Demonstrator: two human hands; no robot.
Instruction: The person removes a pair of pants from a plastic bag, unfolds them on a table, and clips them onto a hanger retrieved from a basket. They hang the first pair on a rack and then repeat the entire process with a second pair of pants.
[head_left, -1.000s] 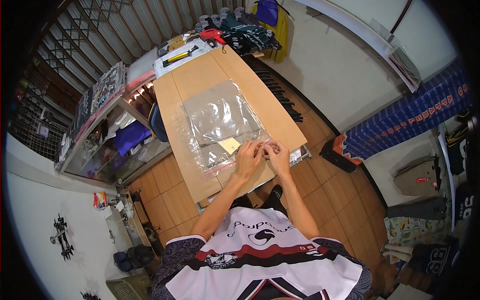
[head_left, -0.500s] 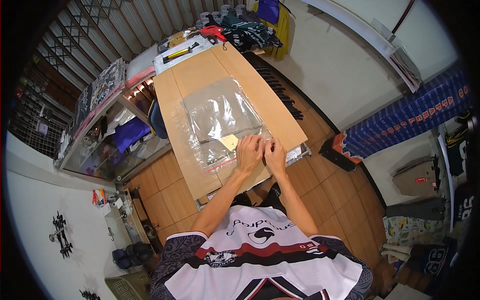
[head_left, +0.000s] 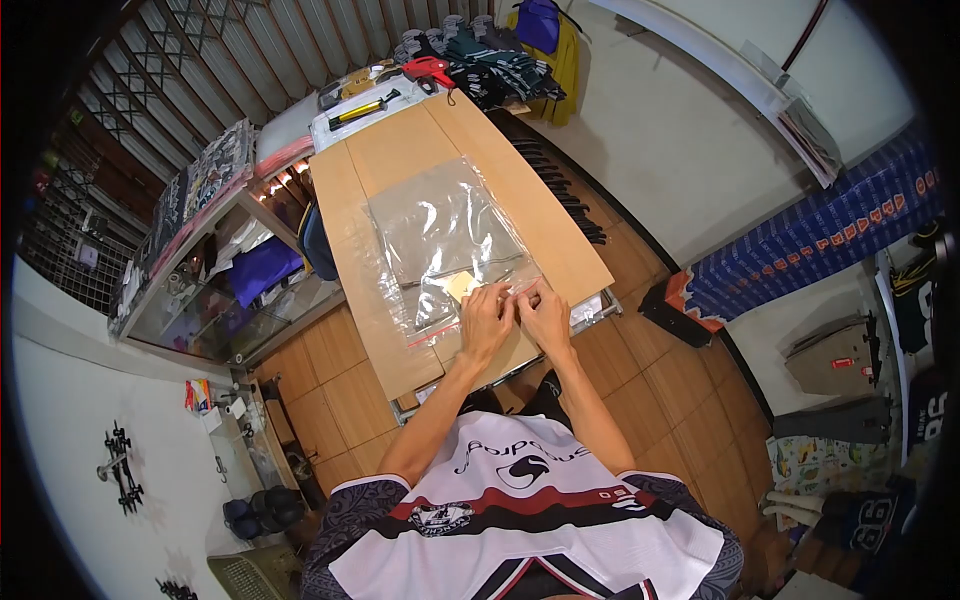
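Note:
A clear plastic bag [head_left: 455, 220] lies on the tan tabletop, with a flat grey item inside that looks like folded cloth. A small pale yellow card [head_left: 460, 284] shows near its close end, and a red strip runs along the close edge. My left hand [head_left: 486, 322] is closed with bent fingers at that edge, beside the card. Close to its right, my right hand [head_left: 545, 318] pinches the bag's right near corner. The fingertips of both hands almost meet, and what lies between them is partly hidden.
At the table's [head_left: 560, 240] far end lie a yellow-and-black tool [head_left: 362, 110], a red tagging-gun-like tool [head_left: 428, 70] and piled dark gloves or socks [head_left: 500, 60]. A glass display case [head_left: 250, 260] stands left. Stacked blue boxes [head_left: 800, 245] line the right wall.
Both hands have shifted slightly left and toward me along the bag's near edge. The bag stays nearly where it was.

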